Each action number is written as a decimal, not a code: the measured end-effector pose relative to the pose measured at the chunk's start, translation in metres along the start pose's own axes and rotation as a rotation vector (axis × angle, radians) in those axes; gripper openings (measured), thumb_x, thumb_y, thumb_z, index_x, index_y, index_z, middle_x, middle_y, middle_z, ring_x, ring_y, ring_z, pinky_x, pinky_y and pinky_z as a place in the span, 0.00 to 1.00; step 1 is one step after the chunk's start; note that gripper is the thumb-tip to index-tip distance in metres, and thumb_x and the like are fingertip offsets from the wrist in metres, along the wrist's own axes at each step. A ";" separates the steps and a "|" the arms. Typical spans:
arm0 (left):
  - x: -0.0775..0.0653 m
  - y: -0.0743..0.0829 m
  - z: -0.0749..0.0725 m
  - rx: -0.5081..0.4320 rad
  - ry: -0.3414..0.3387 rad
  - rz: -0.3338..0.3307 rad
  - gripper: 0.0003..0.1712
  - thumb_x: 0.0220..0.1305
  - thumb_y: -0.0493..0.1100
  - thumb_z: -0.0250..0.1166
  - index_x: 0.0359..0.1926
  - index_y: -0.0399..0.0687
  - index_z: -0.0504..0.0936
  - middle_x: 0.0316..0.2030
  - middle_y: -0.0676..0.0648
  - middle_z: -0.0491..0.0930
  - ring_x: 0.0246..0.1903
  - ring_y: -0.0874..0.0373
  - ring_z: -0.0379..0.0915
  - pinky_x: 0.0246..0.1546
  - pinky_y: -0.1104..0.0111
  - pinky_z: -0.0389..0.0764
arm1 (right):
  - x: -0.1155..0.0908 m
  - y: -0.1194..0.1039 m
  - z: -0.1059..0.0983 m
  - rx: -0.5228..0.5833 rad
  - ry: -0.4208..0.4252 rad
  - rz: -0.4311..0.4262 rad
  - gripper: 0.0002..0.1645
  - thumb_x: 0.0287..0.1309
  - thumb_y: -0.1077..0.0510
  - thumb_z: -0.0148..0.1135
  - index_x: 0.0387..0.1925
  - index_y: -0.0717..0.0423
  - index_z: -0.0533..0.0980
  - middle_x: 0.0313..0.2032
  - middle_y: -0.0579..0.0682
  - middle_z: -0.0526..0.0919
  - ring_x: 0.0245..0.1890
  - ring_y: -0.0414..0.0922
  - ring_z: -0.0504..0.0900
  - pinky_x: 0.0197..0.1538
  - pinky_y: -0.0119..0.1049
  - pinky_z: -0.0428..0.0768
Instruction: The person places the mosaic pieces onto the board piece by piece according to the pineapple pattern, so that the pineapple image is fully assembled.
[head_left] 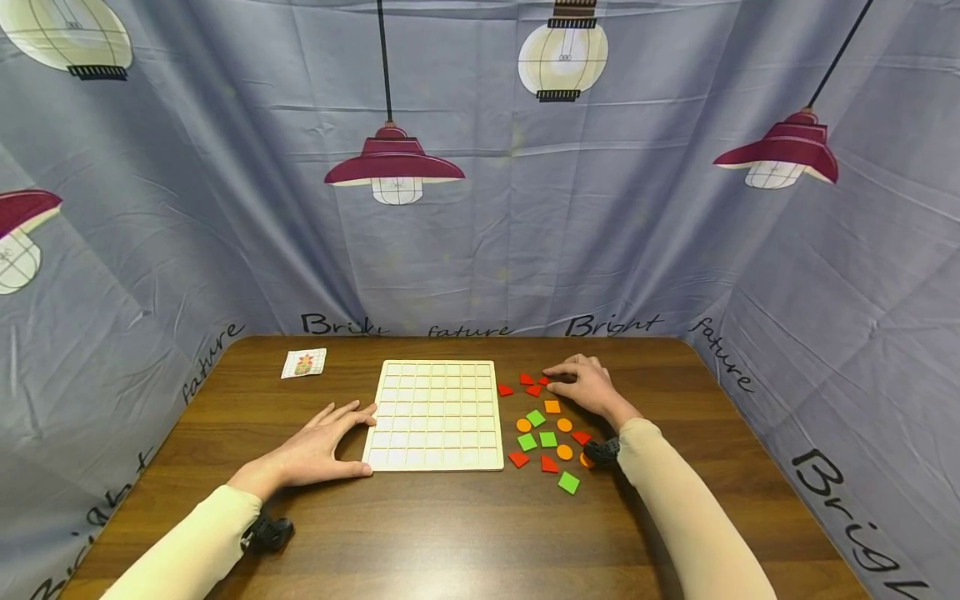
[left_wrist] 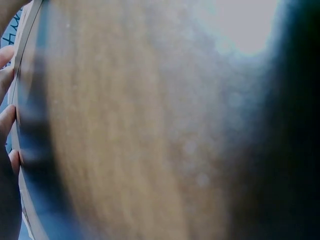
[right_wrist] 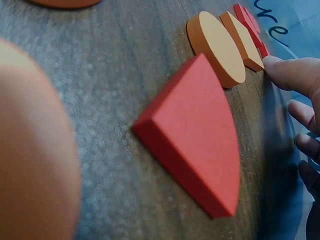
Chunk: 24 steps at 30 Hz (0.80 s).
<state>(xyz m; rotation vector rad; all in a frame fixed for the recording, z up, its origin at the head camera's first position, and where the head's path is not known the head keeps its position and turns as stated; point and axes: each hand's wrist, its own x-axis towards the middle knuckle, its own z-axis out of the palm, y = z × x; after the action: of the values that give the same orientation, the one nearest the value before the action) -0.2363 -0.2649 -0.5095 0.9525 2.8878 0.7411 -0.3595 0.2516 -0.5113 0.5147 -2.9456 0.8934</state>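
My left hand (head_left: 318, 446) rests with spread fingers against the left edge of a pale square grid board (head_left: 435, 417); in the left wrist view its fingertips (left_wrist: 7, 117) meet the board's edge. My right hand (head_left: 585, 385) is at the far side of a group of small flat pieces. Its thumb and index finger pinch a red piece (head_left: 543, 381), which lies low at the table and is partly hidden. In the right wrist view a red quarter-circle piece (right_wrist: 192, 135) and an orange disc (right_wrist: 217, 50) lie near that hand, with an orange square (right_wrist: 242, 42) beyond.
Other red pieces (head_left: 518, 459), green squares (head_left: 548, 439) and orange discs (head_left: 565, 452) lie loose to the right of the board. A small card with a coloured picture (head_left: 303, 363) lies at the table's back left. A printed curtain (head_left: 480, 250) surrounds the wooden table (head_left: 435, 533).
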 end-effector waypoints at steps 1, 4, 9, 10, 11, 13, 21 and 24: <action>0.000 0.000 0.000 -0.003 0.000 -0.001 0.44 0.58 0.71 0.70 0.66 0.51 0.73 0.76 0.47 0.61 0.76 0.39 0.52 0.74 0.38 0.44 | 0.000 0.000 0.000 -0.002 0.003 -0.001 0.21 0.63 0.45 0.72 0.56 0.43 0.85 0.49 0.50 0.77 0.54 0.55 0.68 0.60 0.57 0.60; 0.000 0.000 -0.001 -0.010 0.000 -0.006 0.43 0.58 0.71 0.70 0.66 0.52 0.73 0.77 0.47 0.61 0.76 0.40 0.52 0.74 0.38 0.43 | 0.000 0.001 0.001 -0.004 0.008 -0.002 0.19 0.62 0.45 0.72 0.54 0.42 0.86 0.49 0.49 0.77 0.53 0.54 0.68 0.60 0.57 0.60; 0.000 0.001 0.000 -0.013 0.003 -0.011 0.43 0.58 0.71 0.70 0.65 0.52 0.74 0.76 0.48 0.61 0.76 0.40 0.52 0.74 0.38 0.44 | 0.000 0.001 0.002 -0.005 0.015 -0.008 0.19 0.62 0.45 0.72 0.53 0.42 0.87 0.49 0.49 0.78 0.53 0.54 0.68 0.59 0.57 0.61; 0.000 0.001 0.000 -0.012 0.004 -0.011 0.43 0.58 0.71 0.70 0.65 0.53 0.74 0.76 0.48 0.62 0.76 0.40 0.52 0.74 0.38 0.44 | 0.000 0.000 0.002 -0.006 0.017 -0.010 0.18 0.62 0.44 0.72 0.52 0.42 0.87 0.49 0.49 0.78 0.53 0.55 0.68 0.59 0.57 0.61; 0.000 0.001 0.000 -0.011 0.006 -0.011 0.42 0.58 0.72 0.70 0.65 0.53 0.74 0.76 0.48 0.62 0.76 0.40 0.52 0.74 0.38 0.44 | 0.000 0.000 0.002 -0.006 0.019 -0.012 0.18 0.62 0.44 0.72 0.52 0.42 0.87 0.49 0.49 0.78 0.53 0.55 0.68 0.58 0.57 0.61; 0.000 0.001 0.001 -0.010 0.007 -0.012 0.42 0.58 0.72 0.70 0.64 0.53 0.74 0.76 0.48 0.62 0.76 0.40 0.52 0.74 0.38 0.44 | 0.000 0.000 0.002 -0.012 0.024 -0.015 0.18 0.61 0.44 0.72 0.51 0.41 0.87 0.49 0.49 0.78 0.53 0.55 0.68 0.58 0.57 0.61; 0.000 0.002 0.000 -0.001 0.005 -0.018 0.43 0.58 0.72 0.69 0.64 0.53 0.74 0.77 0.48 0.61 0.76 0.41 0.52 0.75 0.40 0.44 | 0.001 0.000 0.004 -0.036 0.053 -0.042 0.15 0.62 0.44 0.72 0.49 0.42 0.88 0.46 0.47 0.79 0.49 0.53 0.69 0.55 0.54 0.63; 0.000 0.002 0.001 0.002 0.002 -0.019 0.43 0.58 0.72 0.69 0.65 0.53 0.74 0.77 0.48 0.61 0.76 0.41 0.52 0.75 0.40 0.44 | 0.001 0.000 0.005 -0.029 0.064 -0.051 0.13 0.62 0.46 0.73 0.47 0.42 0.88 0.43 0.45 0.80 0.49 0.51 0.69 0.55 0.52 0.64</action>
<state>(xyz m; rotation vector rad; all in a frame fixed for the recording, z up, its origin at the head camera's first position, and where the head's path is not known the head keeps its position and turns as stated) -0.2353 -0.2627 -0.5090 0.9231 2.8954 0.7391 -0.3604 0.2484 -0.5151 0.5473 -2.8701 0.8441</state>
